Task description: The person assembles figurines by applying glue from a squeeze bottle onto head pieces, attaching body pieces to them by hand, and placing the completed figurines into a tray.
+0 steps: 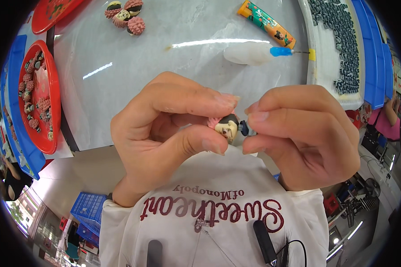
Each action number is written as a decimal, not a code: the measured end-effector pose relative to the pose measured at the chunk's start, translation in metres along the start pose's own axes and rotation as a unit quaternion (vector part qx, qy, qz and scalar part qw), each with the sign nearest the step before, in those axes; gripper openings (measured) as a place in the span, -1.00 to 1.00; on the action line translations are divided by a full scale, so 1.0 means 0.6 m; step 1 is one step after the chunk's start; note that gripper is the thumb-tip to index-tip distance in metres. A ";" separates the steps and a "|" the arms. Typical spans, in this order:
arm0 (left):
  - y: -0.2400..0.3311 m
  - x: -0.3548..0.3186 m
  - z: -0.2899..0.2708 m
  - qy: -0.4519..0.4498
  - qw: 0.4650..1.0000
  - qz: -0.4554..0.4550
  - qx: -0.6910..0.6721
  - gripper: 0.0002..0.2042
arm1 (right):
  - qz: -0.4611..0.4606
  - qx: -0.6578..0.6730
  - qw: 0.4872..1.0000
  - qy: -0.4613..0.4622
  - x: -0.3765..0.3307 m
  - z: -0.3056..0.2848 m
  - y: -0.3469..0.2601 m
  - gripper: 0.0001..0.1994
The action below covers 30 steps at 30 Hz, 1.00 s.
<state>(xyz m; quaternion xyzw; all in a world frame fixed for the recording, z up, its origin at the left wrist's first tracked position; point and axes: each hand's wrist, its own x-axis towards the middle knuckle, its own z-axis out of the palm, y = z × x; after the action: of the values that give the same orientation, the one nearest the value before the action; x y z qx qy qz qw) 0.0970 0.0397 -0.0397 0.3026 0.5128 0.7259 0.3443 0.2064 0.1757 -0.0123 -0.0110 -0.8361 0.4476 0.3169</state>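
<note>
Between the thumb and fingers of my left hand (pixel 158 127) is a small painted figurine head (pixel 227 127) with a cream face and pink and black hair. My right hand (pixel 309 133) pinches a small dark blue-grey piece (pixel 243 128) against the underside of the head. The two parts touch or nearly touch; fingertips hide part of the join. Beyond my hands a translucent squeeze bottle (pixel 247 53) with a blue needle tip lies on its side. Several similar heads (pixel 136 26) rest in a cluster at the far left of the table.
On the left, a red oval tray (pixel 53 98) holds several pink-haired heads. A white tray (pixel 318 84) at the right carries many small dark pieces. An orange and green tube (pixel 268 23) lies at the table's (pixel 142 66) far side. Blue bins (pixel 374 53) stand at the right edge.
</note>
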 end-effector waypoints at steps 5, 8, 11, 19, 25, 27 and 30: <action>-0.006 0.001 -0.005 -0.025 0.990 0.092 0.104 -0.70 | -0.023 -0.008 0.999 0.037 -0.005 0.011 0.000 -0.69; -0.003 0.010 -0.004 -0.039 0.968 0.162 0.187 -0.72 | -0.015 -0.065 0.996 0.057 -0.009 0.019 -0.008 -0.68; -0.003 0.009 -0.009 -0.035 0.966 0.161 0.197 -0.72 | 0.039 0.011 0.999 0.008 -0.005 0.012 -0.003 -0.70; -0.010 0.005 -0.008 -0.013 0.998 0.038 0.057 -0.65 | 0.078 0.042 0.996 0.005 -0.004 0.009 -0.016 -0.69; 0.004 0.004 0.001 0.007 0.999 -0.033 0.000 -0.61 | -0.048 -0.034 0.998 0.038 -0.009 0.026 0.003 -0.66; 0.006 0.002 0.001 0.020 0.999 -0.049 0.009 -0.62 | -0.059 -0.037 0.997 0.041 -0.009 0.027 0.003 -0.65; 0.004 0.001 -0.005 0.011 0.998 -0.002 0.062 -0.62 | -0.014 0.000 1.000 0.018 -0.008 0.025 0.001 -0.64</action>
<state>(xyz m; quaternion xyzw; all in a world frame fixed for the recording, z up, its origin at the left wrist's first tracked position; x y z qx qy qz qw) 0.0941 0.0379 -0.0382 0.3146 0.5613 0.6951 0.3207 0.2023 0.1633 -0.0212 -0.0075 -0.8301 0.4432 0.3383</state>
